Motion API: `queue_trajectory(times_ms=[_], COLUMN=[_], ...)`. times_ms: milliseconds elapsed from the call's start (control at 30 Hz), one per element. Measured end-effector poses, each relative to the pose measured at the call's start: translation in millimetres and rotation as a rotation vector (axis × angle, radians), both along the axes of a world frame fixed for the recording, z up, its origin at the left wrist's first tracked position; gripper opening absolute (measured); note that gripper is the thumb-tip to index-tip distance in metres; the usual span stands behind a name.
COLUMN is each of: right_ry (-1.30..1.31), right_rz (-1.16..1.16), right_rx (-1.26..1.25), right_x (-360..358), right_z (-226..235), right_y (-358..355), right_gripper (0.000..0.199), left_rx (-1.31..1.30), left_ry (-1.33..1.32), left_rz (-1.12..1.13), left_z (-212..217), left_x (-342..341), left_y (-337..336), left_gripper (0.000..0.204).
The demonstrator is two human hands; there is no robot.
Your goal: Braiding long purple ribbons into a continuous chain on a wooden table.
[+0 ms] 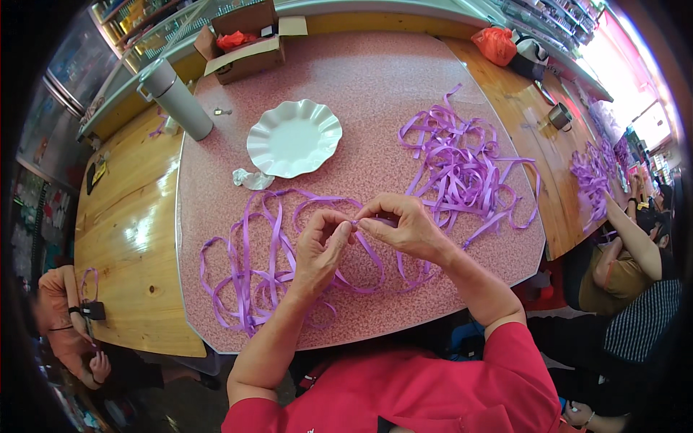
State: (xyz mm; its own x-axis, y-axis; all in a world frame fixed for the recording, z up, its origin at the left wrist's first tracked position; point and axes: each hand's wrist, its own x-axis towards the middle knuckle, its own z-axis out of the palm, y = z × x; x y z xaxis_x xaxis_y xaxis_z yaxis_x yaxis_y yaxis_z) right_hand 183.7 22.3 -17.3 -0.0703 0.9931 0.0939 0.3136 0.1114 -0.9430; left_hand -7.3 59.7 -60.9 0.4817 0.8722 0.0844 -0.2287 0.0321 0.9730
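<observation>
On the pink speckled desk, right in front of the person, two hands meet over a long purple ribbon. The left hand has its fingers curled in, and its thumb and first finger pinch the ribbon. The right hand is curled too, and its fingertips pinch the same ribbon just beside the left ones, so the two hands almost touch. The ribbon is thin, flat and shiny, and it lies in loose loops on the desk under and to the left of the hands. A second pile of purple ribbon sits to the right, all tangled up. Behind the hands there is one white plate with a wavy edge, smooth and shiny. One small crumpled bit of white paper lies just beside the plate. One tall grey flask, round like a tube, stands near the far left corner. One brown cardboard box sits open at the far edge. The pink top has round corners and rests on a shiny wooden table. Other people sit at the left and right sides, and more purple ribbon lies by those on the right.
</observation>
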Motion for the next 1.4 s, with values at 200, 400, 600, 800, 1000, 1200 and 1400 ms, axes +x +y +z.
queue_trajectory(times_ms=[200,400,600,800,1000,1200,1400], right_ry=[0.001,0.001,0.080,0.152,-0.051,-0.096,-0.002], right_rz=[-0.022,0.077,0.075,0.047,0.085,0.093,0.154], right_rx=[-0.003,0.007,-0.043,-0.040,0.072,0.138,0.198], right_x=[0.9,6.3,12.4,14.2,9.0,12.4,13.4], right_z=[1.4,-2.6,-1.0,-0.9,2.2,3.5,-7.5], right_y=[0.0,1.9,7.0,7.0,7.0,6.0,6.8], right_gripper=[0.011,0.010,0.015,0.016,0.016,0.017,0.011], left_rx=[0.417,1.047,0.829,0.720,1.126,0.941,0.671], left_ry=[0.198,0.565,0.455,0.289,0.556,0.452,0.458], left_rz=[0.168,0.241,0.221,0.282,0.165,0.145,0.048], left_z=[12.8,11.3,7.4,13.9,11.3,20.4,5.2], left_x=[8.9,0.4,-6.4,0.1,-6.1,5.1,-1.9], left_y=[0.7,5.7,7.5,9.3,12.5,3.2,1.5], left_gripper=[0.023,0.022,0.021,0.040,0.030,0.014,0.007])
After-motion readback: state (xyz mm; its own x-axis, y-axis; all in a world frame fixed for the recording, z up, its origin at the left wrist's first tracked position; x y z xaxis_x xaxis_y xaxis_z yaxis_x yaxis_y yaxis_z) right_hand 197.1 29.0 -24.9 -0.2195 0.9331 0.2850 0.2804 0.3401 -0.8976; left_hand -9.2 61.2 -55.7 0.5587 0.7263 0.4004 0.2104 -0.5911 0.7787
